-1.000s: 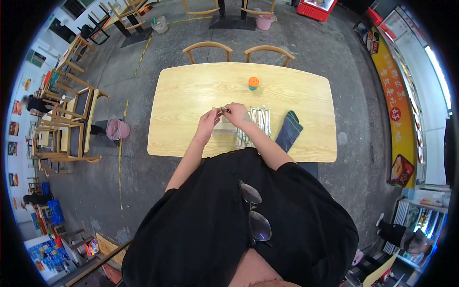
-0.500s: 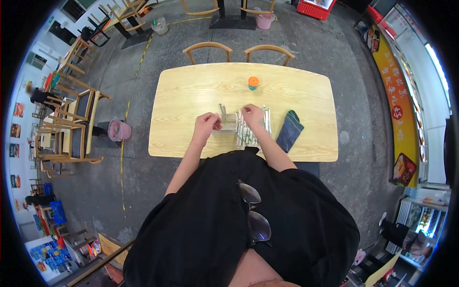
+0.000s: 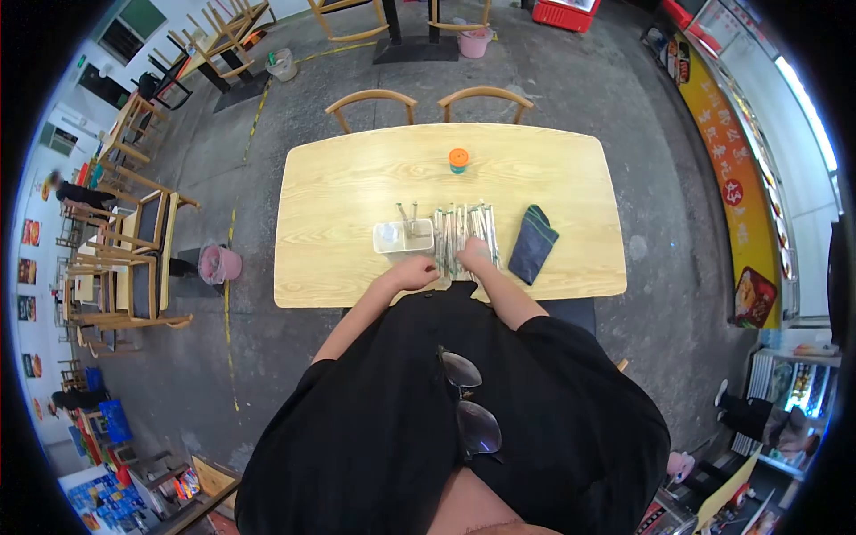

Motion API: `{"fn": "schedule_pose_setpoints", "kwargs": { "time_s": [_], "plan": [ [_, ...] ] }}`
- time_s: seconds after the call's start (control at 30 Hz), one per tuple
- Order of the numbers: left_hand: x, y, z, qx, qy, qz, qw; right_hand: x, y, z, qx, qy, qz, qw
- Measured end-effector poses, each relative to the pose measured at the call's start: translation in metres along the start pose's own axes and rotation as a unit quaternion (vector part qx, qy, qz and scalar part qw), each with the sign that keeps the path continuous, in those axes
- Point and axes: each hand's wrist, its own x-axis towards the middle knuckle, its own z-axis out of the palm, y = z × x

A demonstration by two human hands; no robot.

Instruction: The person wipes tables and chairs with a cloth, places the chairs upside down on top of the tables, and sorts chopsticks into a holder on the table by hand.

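A row of long, thin white packets with green marks (image 3: 455, 223), which look like wrapped chopsticks, lies on the wooden table (image 3: 357, 169). My right hand (image 3: 477, 257) rests over their near part, fingers curled down onto a packet. Beside their lower left ends is my left hand (image 3: 415, 273), closed, its fingertips pressed together; whatever may be in them is too small to make out. Just beyond it stands a clear divided plastic box (image 3: 389, 237), with slim packets (image 3: 412, 214) leaning out of its right compartment.
To the right lies a dark cloth with green edging (image 3: 533, 245). A round container with an orange lid (image 3: 458, 159) stands farther back. Two wooden chairs (image 3: 486, 94) are at the far edge. A pink bin (image 3: 220, 265) stands left on the floor.
Both hands have moved toward my body. My left hand has left the box, which now shows fully, and my right hand has come down from the packets' far ends to their near part.
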Motion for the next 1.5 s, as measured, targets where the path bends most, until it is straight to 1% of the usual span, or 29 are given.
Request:
{"fn": "schedule_pose_setpoints", "kwargs": {
  "time_s": [0.1, 0.2, 0.23, 0.3, 0.4, 0.5, 0.53, 0.63, 0.7, 0.77, 0.8, 0.9, 1.0, 1.1, 1.2, 1.3, 1.4, 1.5],
  "plan": [
    [0.006, 0.000, 0.004, -0.053, 0.027, -0.002, 0.998, -0.004, -0.002, -0.017, 0.058, -0.045, 0.023, 0.997],
    [0.003, 0.015, -0.001, -0.100, 0.077, 0.019, 0.992, -0.021, -0.012, -0.043, 0.202, -0.042, 0.050, 0.977],
    [0.007, 0.014, 0.001, -0.173, 0.078, 0.003, 0.982, -0.026, -0.013, -0.051, 0.247, -0.058, 0.027, 0.967],
    [0.013, 0.015, 0.004, -0.318, 0.079, -0.029, 0.944, -0.039, -0.015, -0.068, 0.335, -0.090, -0.021, 0.938],
    [-0.001, 0.050, -0.019, -0.487, 0.095, -0.062, 0.866, -0.072, -0.030, -0.096, 0.425, -0.154, -0.083, 0.888],
    [-0.005, 0.054, -0.027, -0.571, 0.088, -0.031, 0.816, -0.097, -0.039, -0.110, 0.472, -0.242, -0.116, 0.840],
    [-0.007, 0.054, -0.028, -0.584, 0.080, -0.031, 0.807, -0.107, -0.046, -0.118, 0.465, -0.241, -0.104, 0.846],
    [-0.017, 0.056, -0.034, -0.620, 0.068, -0.032, 0.781, -0.114, -0.045, -0.115, 0.468, -0.282, -0.076, 0.834],
    [-0.028, 0.061, -0.036, -0.641, 0.077, -0.035, 0.763, -0.121, -0.044, -0.109, 0.424, -0.286, -0.069, 0.856],
    [-0.037, 0.066, -0.041, -0.640, 0.089, -0.040, 0.762, -0.125, -0.042, -0.100, 0.372, -0.278, -0.075, 0.883],
    [-0.039, 0.066, -0.042, -0.640, 0.096, -0.042, 0.761, -0.128, -0.043, -0.100, 0.366, -0.265, -0.070, 0.889],
    [-0.042, 0.053, -0.039, -0.585, 0.091, -0.026, 0.805, -0.122, -0.042, -0.095, 0.363, -0.281, -0.093, 0.883],
    [-0.044, 0.046, -0.044, -0.548, 0.056, 0.019, 0.834, -0.118, -0.046, -0.095, 0.335, -0.288, -0.129, 0.888],
    [-0.049, 0.060, -0.047, -0.560, 0.077, -0.003, 0.825, -0.119, -0.054, -0.097, 0.305, -0.278, -0.155, 0.898],
    [-0.051, 0.069, -0.050, -0.538, 0.124, 0.006, 0.833, -0.120, -0.065, -0.104, 0.296, -0.285, -0.148, 0.900],
    [-0.048, 0.064, -0.049, -0.535, 0.154, 0.013, 0.831, -0.117, -0.075, -0.116, 0.272, -0.280, -0.145, 0.909],
    [-0.044, 0.055, -0.049, -0.511, 0.158, 0.009, 0.845, -0.124, -0.088, -0.145, 0.342, -0.212, -0.155, 0.902],
    [-0.046, 0.055, -0.053, -0.434, 0.103, 0.014, 0.895, -0.107, -0.085, -0.146, 0.378, -0.113, -0.183, 0.901]
  ]
}}
